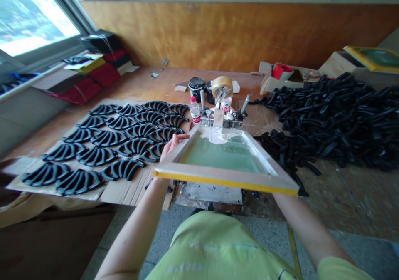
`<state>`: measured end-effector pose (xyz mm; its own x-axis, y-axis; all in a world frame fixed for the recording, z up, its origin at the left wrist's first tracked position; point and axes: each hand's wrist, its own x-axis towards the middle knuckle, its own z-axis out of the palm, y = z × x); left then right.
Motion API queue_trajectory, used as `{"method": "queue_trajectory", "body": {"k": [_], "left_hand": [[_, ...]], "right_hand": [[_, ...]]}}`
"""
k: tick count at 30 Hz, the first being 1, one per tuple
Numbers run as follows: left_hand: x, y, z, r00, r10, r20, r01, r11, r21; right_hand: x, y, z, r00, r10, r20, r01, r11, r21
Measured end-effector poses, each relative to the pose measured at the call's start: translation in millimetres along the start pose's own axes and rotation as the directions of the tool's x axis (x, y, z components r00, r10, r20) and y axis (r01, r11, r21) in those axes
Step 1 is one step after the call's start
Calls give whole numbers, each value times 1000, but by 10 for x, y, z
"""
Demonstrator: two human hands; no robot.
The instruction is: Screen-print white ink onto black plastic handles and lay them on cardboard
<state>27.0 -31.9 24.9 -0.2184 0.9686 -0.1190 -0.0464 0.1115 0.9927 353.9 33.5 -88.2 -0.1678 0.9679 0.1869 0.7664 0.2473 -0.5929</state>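
Observation:
A screen printing frame (224, 179) with green mesh and a yellow front edge tilts up in front of me, joined at its back to a metal hinge clamp (220, 120). My left hand (171, 146) is at the frame's left rail, fingers bent against its outer side; the rail hides part of the hand. Under the right front corner of the frame my right forearm passes out of sight, and the frame covers that hand. Below the frame, a metal base plate (213, 192) shows partly. Black curved handles (96, 157) lie in fanned rows on cardboard to the left.
A big heap of black curved pieces (339, 117) covers the right of the table. Behind the clamp stand a red-capped bottle (195, 111), a black tub (197, 87) and a tape roll (222, 86). Boxes (102, 78) are stacked by the window. Another yellow-edged frame (375, 58) rests back right.

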Motion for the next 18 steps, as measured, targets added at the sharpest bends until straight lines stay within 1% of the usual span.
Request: {"method": "queue_trajectory", "body": {"k": [2,3,4,5,6,7,8,9,11,12,14,16,18], "left_hand": [[-148,-172,-104,992,-121,43,118,990,75],[-212,-283,-142,982,-177,62,170,980,104],[-263,-409,-169,972,-224,77,215,970,112],[-300,-544,-185,962,-260,85,252,963,100],[-321,-680,-189,954,-287,88,281,957,79],[-329,-809,-186,950,-301,83,297,953,58],[-325,-924,-176,949,-306,73,304,952,41],[-313,-1020,-165,948,-311,63,310,950,32],[-281,-1146,-144,946,-323,40,322,946,22],[-266,-1181,-139,944,-328,29,328,945,19],[-245,-1218,-142,942,-336,6,336,942,11],[-237,-1244,-158,939,-344,-13,345,939,8],[-235,-1281,-178,938,-348,-11,348,937,14]], "right_hand": [[165,-7,-161,991,31,-130,-35,999,-23],[256,-68,-200,982,14,-190,-21,999,-35],[351,-169,-204,974,-32,-225,21,999,-50],[446,-300,-175,967,-99,-233,85,994,-71],[539,-449,-116,962,-176,-206,160,983,-95],[625,-602,-36,957,-246,-151,229,966,-123],[702,-743,57,953,-292,-86,276,949,-154],[764,-861,154,951,-310,-13,303,935,-186],[825,-1004,325,947,-291,135,316,916,-248],[817,-1028,387,944,-267,194,314,909,-275],[720,-1005,449,931,-248,269,327,894,-305],[538,-933,422,898,-308,314,399,870,-289],[338,-859,324,833,-416,365,511,832,-217]]}}
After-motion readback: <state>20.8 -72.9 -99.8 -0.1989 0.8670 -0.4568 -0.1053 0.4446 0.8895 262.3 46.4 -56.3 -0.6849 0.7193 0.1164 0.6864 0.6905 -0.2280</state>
